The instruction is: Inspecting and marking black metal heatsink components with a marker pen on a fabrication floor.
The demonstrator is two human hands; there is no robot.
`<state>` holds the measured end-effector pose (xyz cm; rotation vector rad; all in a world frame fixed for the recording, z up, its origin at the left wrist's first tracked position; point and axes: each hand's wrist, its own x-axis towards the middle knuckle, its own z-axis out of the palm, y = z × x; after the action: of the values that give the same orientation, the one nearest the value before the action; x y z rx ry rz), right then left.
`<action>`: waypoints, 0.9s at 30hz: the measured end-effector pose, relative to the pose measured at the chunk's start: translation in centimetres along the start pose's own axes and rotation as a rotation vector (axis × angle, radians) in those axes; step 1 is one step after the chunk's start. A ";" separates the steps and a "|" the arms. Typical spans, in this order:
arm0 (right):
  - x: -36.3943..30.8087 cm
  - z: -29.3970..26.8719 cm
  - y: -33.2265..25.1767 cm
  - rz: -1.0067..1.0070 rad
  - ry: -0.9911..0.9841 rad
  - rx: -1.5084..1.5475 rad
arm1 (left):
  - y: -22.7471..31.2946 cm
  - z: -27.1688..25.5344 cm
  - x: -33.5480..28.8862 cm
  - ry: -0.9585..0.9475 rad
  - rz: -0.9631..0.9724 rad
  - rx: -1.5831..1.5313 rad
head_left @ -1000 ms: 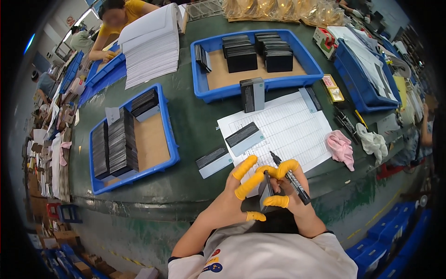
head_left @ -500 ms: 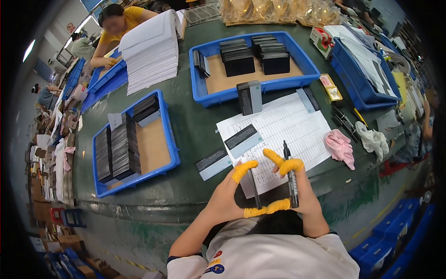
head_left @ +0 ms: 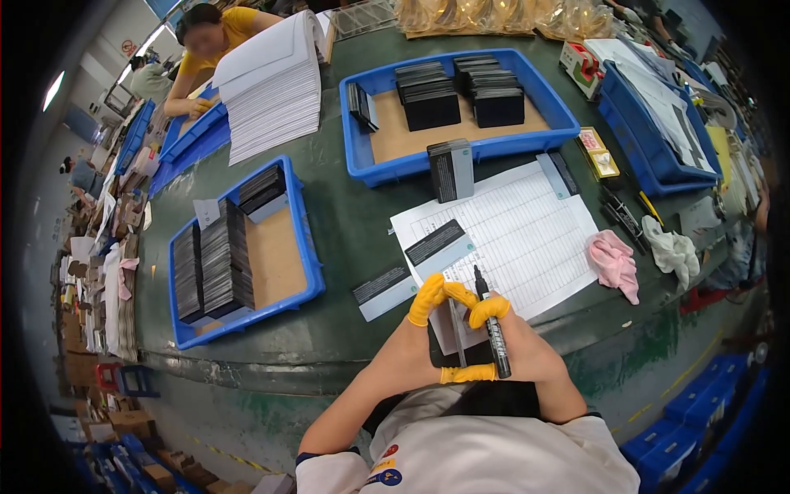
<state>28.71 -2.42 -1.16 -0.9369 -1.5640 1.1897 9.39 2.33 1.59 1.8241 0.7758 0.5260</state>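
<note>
My left hand (head_left: 407, 346), in yellow finger covers, is closed on a thin flat panel (head_left: 457, 333) seen edge-on, so its faces are hidden. The fingers of my right hand (head_left: 531, 346), also in yellow covers, meet the panel's far end and near edge. That hand also grips a black marker (head_left: 496, 333), tip pointing away from me. Just beyond my hands, a dark card with a pale strip (head_left: 436, 245) lies on a printed table sheet (head_left: 527, 239). Left of it, a similar card (head_left: 385, 291) rests on the green table.
Dark panels stand in a blue tray (head_left: 309, 263) at left and a larger blue tray (head_left: 510, 146) at the back. A small dark stack (head_left: 449, 174) stands against the larger one. Right lie a pink cloth (head_left: 613, 262) and white cloth (head_left: 671, 251). A co-worker (head_left: 226, 37) sits far left.
My hands have come closer together. The right hand moved left with the marker, and its fingertips now meet the left hand's at the panel's far end. The view has shifted slightly.
</note>
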 end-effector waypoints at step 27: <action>-0.6 -0.1 0.3 0.145 0.028 0.068 | -0.9 0.4 0.3 0.044 0.141 0.052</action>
<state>29.02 -2.84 -1.52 -1.0317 -1.4436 1.3173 9.67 2.52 0.56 1.9310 0.6993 0.6444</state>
